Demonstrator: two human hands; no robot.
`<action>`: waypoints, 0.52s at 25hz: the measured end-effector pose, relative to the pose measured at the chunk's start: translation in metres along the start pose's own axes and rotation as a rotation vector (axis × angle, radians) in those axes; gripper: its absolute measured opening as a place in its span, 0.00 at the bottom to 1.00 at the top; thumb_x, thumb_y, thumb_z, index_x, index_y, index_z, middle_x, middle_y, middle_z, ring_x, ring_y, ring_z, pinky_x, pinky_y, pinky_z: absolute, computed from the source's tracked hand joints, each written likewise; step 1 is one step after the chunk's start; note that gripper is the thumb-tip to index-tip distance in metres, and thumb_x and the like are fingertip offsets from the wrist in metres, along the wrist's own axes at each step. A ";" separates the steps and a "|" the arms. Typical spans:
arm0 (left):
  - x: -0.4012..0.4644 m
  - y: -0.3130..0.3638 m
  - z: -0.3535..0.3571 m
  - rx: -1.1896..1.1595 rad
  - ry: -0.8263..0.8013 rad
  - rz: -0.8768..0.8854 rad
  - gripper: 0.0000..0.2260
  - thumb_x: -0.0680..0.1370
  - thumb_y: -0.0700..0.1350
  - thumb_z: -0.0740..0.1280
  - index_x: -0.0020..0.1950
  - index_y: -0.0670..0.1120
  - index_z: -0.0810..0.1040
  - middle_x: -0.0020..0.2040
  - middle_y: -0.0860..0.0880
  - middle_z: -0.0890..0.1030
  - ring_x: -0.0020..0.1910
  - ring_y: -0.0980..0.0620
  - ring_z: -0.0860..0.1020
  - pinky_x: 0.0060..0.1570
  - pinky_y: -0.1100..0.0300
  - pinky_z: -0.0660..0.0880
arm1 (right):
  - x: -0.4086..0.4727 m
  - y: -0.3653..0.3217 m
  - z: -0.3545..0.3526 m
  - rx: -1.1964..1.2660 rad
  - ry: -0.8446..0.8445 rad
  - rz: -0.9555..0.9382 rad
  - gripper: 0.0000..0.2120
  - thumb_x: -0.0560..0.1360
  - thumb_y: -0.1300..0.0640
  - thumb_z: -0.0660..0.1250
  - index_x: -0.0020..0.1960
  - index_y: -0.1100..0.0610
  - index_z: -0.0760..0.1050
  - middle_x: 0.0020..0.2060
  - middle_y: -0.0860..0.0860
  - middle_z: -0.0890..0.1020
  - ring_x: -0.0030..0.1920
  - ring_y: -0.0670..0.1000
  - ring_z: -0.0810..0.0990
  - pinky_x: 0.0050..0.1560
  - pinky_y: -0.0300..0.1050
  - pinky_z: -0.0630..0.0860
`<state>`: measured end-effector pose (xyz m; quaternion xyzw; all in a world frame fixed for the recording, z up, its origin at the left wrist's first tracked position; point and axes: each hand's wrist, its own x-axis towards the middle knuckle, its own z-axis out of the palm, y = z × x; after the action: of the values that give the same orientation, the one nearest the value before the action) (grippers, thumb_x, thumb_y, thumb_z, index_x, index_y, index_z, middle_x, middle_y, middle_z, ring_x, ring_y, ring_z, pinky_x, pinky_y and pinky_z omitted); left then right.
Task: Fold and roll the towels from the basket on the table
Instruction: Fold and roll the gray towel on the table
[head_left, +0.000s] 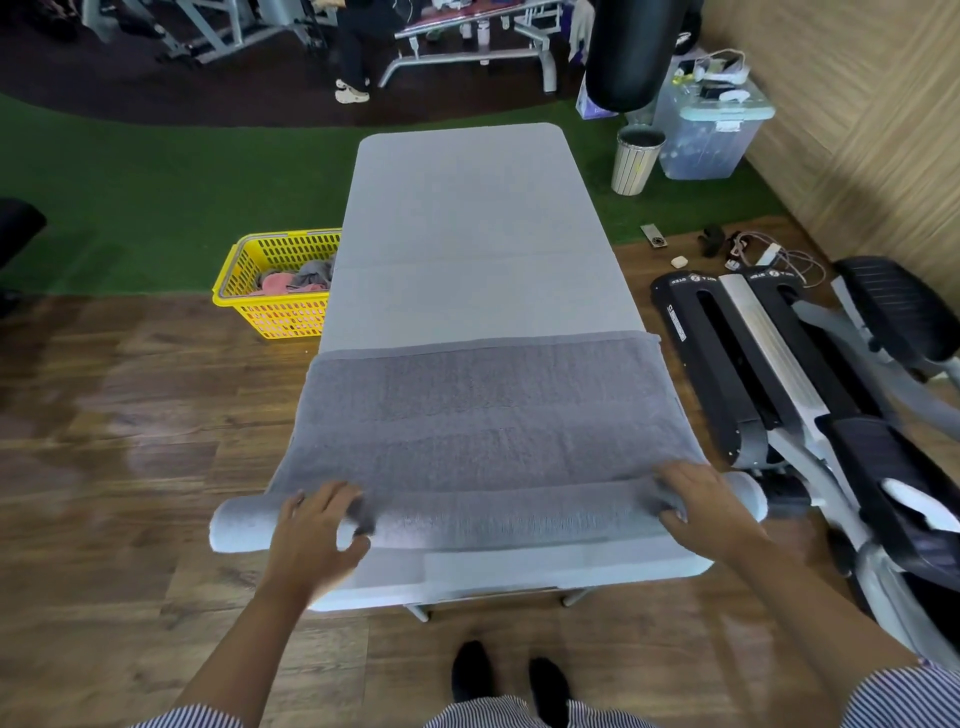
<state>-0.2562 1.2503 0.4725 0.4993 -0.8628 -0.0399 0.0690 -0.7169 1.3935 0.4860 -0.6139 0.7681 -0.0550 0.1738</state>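
A grey towel (483, 410) lies across the near end of the grey table (467, 218). Its near edge is rolled into a tube that sticks out past both table sides. My left hand (317, 525) rests on the left part of the roll with fingers curved over it and the thumb under the near side. My right hand (701, 499) lies on the right part of the roll, fingers curved over its top. A yellow basket (275, 306) with pink and grey towels stands on the floor left of the table.
An exercise machine (779, 374) stands close to the table's right side. A bin (636, 161) and a clear storage box (711, 130) sit at the back right. A person stands by gym benches far behind. My shoes are under the near table edge.
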 end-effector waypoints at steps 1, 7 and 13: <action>-0.002 -0.002 0.001 0.011 0.015 -0.015 0.22 0.67 0.57 0.59 0.55 0.48 0.79 0.54 0.51 0.81 0.52 0.49 0.80 0.57 0.44 0.73 | -0.001 0.003 0.002 0.021 0.042 0.019 0.21 0.71 0.59 0.65 0.64 0.54 0.71 0.60 0.49 0.75 0.64 0.53 0.70 0.70 0.46 0.56; -0.017 -0.004 0.018 0.007 0.002 -0.012 0.32 0.57 0.44 0.80 0.60 0.48 0.77 0.56 0.50 0.81 0.56 0.49 0.79 0.68 0.45 0.58 | -0.015 0.015 0.022 0.048 -0.009 0.001 0.30 0.68 0.60 0.71 0.68 0.58 0.68 0.63 0.51 0.75 0.67 0.53 0.69 0.73 0.46 0.45; -0.012 0.004 0.002 0.046 0.030 0.004 0.18 0.64 0.49 0.57 0.46 0.49 0.82 0.37 0.53 0.82 0.35 0.47 0.81 0.44 0.48 0.73 | -0.012 -0.003 0.004 -0.048 -0.076 0.034 0.18 0.72 0.60 0.64 0.62 0.55 0.73 0.56 0.50 0.78 0.60 0.51 0.73 0.71 0.43 0.52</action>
<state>-0.2546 1.2627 0.4698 0.4997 -0.8632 -0.0122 0.0705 -0.7110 1.4049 0.4855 -0.6063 0.7723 -0.0103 0.1892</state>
